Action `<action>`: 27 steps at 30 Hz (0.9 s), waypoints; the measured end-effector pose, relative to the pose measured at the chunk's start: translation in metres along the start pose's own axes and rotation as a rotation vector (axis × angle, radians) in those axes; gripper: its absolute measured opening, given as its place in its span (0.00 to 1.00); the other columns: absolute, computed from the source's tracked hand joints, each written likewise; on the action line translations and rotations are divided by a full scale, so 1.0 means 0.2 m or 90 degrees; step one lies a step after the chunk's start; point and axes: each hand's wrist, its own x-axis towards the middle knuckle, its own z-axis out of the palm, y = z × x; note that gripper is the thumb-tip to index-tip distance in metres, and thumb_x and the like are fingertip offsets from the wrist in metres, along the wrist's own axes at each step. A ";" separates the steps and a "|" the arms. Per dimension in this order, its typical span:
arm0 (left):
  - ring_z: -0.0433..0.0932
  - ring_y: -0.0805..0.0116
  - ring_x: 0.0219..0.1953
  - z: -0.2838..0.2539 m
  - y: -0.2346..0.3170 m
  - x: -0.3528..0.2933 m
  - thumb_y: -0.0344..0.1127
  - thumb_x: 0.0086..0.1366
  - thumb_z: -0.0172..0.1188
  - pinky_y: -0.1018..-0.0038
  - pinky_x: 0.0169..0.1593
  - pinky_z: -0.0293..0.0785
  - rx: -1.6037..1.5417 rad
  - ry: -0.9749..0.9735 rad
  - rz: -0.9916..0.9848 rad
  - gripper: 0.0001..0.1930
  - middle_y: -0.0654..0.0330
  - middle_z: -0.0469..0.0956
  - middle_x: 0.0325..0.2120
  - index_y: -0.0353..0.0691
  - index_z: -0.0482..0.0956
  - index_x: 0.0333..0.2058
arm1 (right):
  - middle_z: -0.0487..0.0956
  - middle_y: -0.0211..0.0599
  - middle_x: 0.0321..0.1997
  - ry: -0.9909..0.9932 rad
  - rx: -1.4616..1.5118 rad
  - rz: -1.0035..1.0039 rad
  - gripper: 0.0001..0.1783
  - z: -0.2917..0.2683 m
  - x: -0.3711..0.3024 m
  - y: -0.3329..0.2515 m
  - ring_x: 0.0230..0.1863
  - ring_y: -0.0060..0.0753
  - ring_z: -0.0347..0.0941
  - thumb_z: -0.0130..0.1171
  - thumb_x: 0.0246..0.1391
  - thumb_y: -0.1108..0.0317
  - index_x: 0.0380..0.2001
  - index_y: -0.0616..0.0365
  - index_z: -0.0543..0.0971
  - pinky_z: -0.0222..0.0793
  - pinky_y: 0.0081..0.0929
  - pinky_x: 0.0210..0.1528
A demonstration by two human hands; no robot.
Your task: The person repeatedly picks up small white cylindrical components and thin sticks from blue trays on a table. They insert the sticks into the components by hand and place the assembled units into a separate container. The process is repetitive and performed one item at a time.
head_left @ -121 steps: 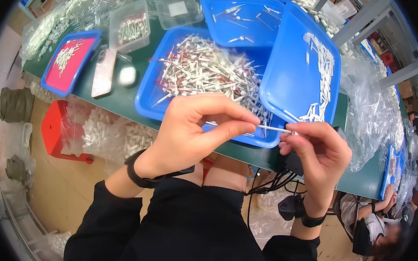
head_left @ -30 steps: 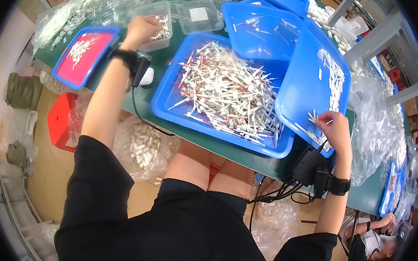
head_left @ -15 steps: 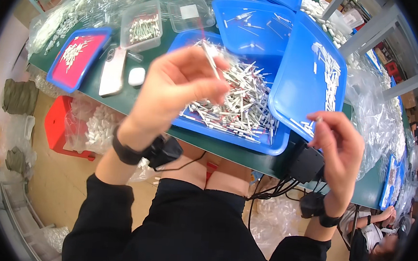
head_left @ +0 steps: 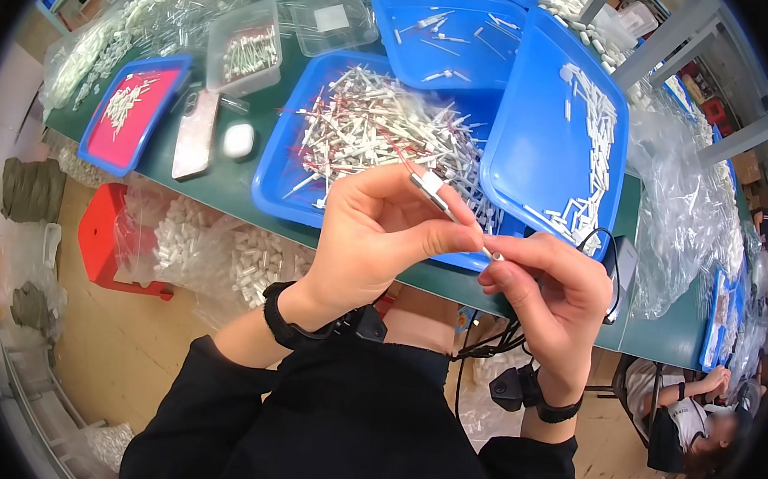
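Observation:
Between the thumb and fingers of my left hand point(head_left: 361, 242) is a slim white stick-shaped part point(head_left: 429, 187) with a silvery shaft and thin red wires at its upper end. It slants down toward my right hand point(head_left: 559, 287), whose thumb and forefinger pinch a small white tube point(head_left: 497, 256) at the part's lower end. Whether the part sits inside the tube or only touches it, I cannot tell. Both hands are close together over the near edge of a blue tray point(head_left: 265, 197) heaped with similar white parts and red wires. To its right, another blue tray point(head_left: 527, 161) holds loose white tubes.
A smaller blue tray point(head_left: 424, 29) with scattered parts lies behind. On the left are a pink-lined tray point(head_left: 147, 125), a phone point(head_left: 195, 137), a white case point(head_left: 238, 140) and a clear box point(head_left: 267, 67). Cables point(head_left: 501, 344) hang at the table edge; a person point(head_left: 688, 416) sits far right.
My left hand has come down and right, away from above the heap, with the stick-shaped part. My right hand has moved left and down, and the two hands now meet.

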 end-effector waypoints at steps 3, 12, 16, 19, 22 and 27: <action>0.79 0.70 0.34 -0.03 -0.05 0.00 0.19 0.53 0.63 0.75 0.40 0.77 -0.058 -0.048 0.046 0.06 0.56 0.79 0.29 0.31 0.76 0.31 | 0.81 0.37 0.27 0.006 0.028 0.028 0.10 0.01 -0.01 0.00 0.26 0.23 0.76 0.62 0.45 0.79 0.35 0.61 0.82 0.68 0.17 0.29; 0.75 0.70 0.31 0.01 -0.03 0.00 0.21 0.52 0.65 0.75 0.37 0.71 -0.028 0.007 -0.009 0.09 0.59 0.76 0.25 0.37 0.73 0.28 | 0.80 0.37 0.26 0.016 0.029 0.014 0.09 0.01 -0.03 0.03 0.26 0.23 0.76 0.62 0.46 0.79 0.34 0.62 0.82 0.68 0.17 0.29; 0.76 0.71 0.32 0.00 -0.06 -0.01 0.20 0.52 0.64 0.75 0.38 0.73 -0.014 -0.029 0.017 0.08 0.58 0.77 0.27 0.35 0.74 0.29 | 0.80 0.37 0.25 0.023 0.031 0.039 0.09 0.03 -0.03 0.02 0.24 0.24 0.75 0.62 0.45 0.79 0.33 0.61 0.82 0.67 0.17 0.27; 0.77 0.71 0.33 -0.03 -0.09 -0.01 0.20 0.52 0.64 0.75 0.40 0.75 0.058 -0.043 0.044 0.08 0.57 0.78 0.30 0.33 0.75 0.31 | 0.78 0.35 0.23 0.049 -0.135 -0.090 0.07 0.06 -0.02 0.03 0.22 0.27 0.73 0.62 0.45 0.79 0.31 0.60 0.81 0.66 0.19 0.25; 0.75 0.69 0.36 -0.02 -0.08 0.00 0.18 0.50 0.64 0.74 0.41 0.74 0.078 -0.011 -0.003 0.11 0.55 0.77 0.32 0.34 0.75 0.32 | 0.76 0.35 0.22 0.090 -0.235 -0.115 0.05 0.05 0.00 0.06 0.21 0.30 0.70 0.62 0.44 0.79 0.28 0.60 0.80 0.64 0.21 0.23; 0.77 0.67 0.38 -0.10 -0.01 0.01 0.15 0.50 0.61 0.75 0.41 0.75 0.168 -0.069 0.049 0.11 0.51 0.78 0.33 0.29 0.76 0.34 | 0.75 0.35 0.21 0.095 -0.296 -0.107 0.05 0.01 -0.02 0.06 0.21 0.31 0.70 0.62 0.44 0.79 0.28 0.59 0.79 0.63 0.23 0.23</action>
